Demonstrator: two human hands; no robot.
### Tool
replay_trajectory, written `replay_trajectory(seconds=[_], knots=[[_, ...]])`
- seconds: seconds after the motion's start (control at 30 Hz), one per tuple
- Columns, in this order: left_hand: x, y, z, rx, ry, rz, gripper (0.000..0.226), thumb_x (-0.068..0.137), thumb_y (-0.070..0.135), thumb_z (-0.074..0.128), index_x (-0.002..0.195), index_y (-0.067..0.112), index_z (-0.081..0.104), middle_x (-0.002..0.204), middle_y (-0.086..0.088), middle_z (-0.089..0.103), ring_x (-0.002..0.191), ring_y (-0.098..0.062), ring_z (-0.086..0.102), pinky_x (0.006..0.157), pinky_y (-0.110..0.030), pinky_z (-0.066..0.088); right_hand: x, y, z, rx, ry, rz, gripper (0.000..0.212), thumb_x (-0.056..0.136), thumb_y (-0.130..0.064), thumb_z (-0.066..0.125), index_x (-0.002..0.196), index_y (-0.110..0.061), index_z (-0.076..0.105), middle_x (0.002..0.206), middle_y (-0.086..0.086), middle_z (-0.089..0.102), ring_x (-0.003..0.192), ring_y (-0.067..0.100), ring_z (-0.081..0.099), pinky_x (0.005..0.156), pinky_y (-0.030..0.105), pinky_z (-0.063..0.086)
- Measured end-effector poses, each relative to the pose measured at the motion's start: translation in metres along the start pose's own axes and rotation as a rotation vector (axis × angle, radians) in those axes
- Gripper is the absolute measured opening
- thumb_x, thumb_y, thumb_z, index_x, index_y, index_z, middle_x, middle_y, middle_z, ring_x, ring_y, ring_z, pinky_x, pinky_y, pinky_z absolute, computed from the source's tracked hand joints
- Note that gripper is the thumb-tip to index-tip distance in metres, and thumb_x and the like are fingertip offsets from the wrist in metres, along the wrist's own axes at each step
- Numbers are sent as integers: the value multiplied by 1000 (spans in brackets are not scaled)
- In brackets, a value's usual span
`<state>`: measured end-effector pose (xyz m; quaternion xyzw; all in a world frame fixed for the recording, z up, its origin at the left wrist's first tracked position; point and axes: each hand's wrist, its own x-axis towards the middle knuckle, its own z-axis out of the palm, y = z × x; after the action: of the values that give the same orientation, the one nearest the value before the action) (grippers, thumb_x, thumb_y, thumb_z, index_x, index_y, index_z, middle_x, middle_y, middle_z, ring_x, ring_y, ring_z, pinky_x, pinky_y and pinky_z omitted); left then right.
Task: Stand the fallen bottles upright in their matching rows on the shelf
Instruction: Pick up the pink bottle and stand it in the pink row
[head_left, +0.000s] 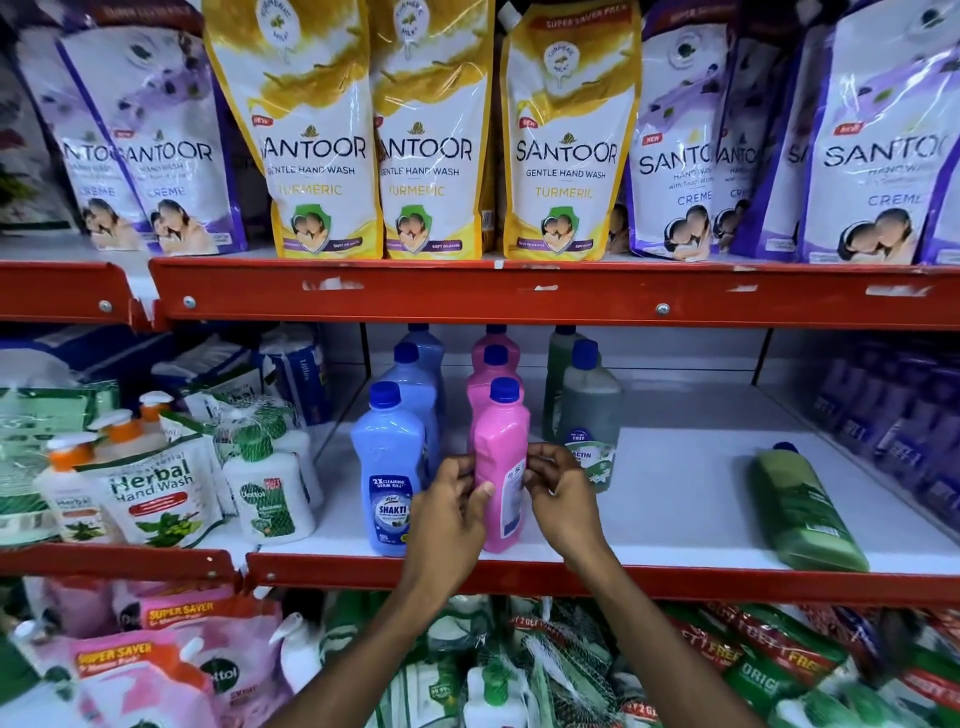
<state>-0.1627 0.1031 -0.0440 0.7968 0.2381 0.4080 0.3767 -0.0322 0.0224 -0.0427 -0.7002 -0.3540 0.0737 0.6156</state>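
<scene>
A pink bottle (500, 457) with a blue cap stands upright at the front of the pink row on the white middle shelf (675, 499). My left hand (452, 514) and my right hand (558, 491) both clasp its lower body from either side. To its left stands a row of blue bottles (387, 467), the front one labelled Shakti. Behind and to the right stands a short row of green bottles (589, 410). One green bottle (808, 506) lies flat on its side at the right of the shelf, cap pointing to the back.
A red shelf edge (519, 296) runs overhead with Santoor hand-wash pouches (322, 135) above it. Herbal hand-wash bottles and pouches (156, 483) crowd the left section. Purple packs (893, 421) line the right side. Pouches and netted bottles (519, 670) fill the shelf below.
</scene>
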Motion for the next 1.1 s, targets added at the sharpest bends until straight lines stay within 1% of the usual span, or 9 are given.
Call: replay_trajectory(seconds=[0.13,0.27,0.4,0.53,0.7,0.8,0.87,1.0,1.1], knots=[[-6,3,-3,65,60,61,15,99,24,50,109,19,60,95,7,76,81,-3,71,74,-29,59,-3,-1,-3,-32,50,-19,29,88,3,61,112,-13,68,105,0,72,85,0,64,71,3,48],[1,-2,-3,102,61,46,21,97,6,47,112,14,59,100,1,75,84,-12,71,77,-23,57,-24,3,-5,7,29,-8,38,82,-6,71,106,-35,64,96,-13,71,82,3,69,65,13,56],[8,-4,0,58,-49,-6,35,90,-4,51,121,10,56,102,7,69,88,-5,64,68,4,44,-41,3,3,22,4,-20,53,72,-7,80,108,-39,57,100,-17,68,85,-4,68,63,13,56],[15,-10,1,11,-110,-42,37,87,-4,50,119,14,50,105,2,75,95,-14,72,81,-26,57,-40,-1,8,-18,52,-58,59,64,-15,90,110,-30,57,101,-11,68,86,0,67,66,20,61],[22,-12,-1,-44,-176,-57,29,90,-9,43,105,16,48,106,-7,72,104,-24,69,91,-46,57,-35,1,5,-46,-2,-82,56,69,-13,85,113,-32,56,103,-24,63,91,-20,59,65,0,49],[21,-10,-2,23,-184,3,39,88,-12,40,89,26,52,87,7,66,84,-9,65,79,-31,55,-27,3,-4,-50,-127,-74,54,77,-8,75,119,-36,54,114,-15,68,100,-7,64,78,12,55],[17,-6,0,61,-181,34,41,84,-13,38,82,26,51,77,11,58,69,-3,55,66,-17,45,-20,3,-9,-76,-185,-79,55,79,-7,71,127,-27,52,121,-8,66,106,-2,63,85,20,56],[16,1,4,98,-82,33,31,82,-15,43,82,15,46,79,4,52,70,-12,49,60,-10,38,-11,6,-17,-91,-261,-54,54,83,-4,67,131,-19,48,125,-4,63,112,-5,58,90,23,55],[14,4,5,108,1,1,23,87,-8,51,90,14,46,87,2,57,76,-11,56,61,-9,42,-11,7,-15,-87,-293,-58,48,86,0,62,126,-23,49,123,-6,63,112,-7,58,84,14,54]])
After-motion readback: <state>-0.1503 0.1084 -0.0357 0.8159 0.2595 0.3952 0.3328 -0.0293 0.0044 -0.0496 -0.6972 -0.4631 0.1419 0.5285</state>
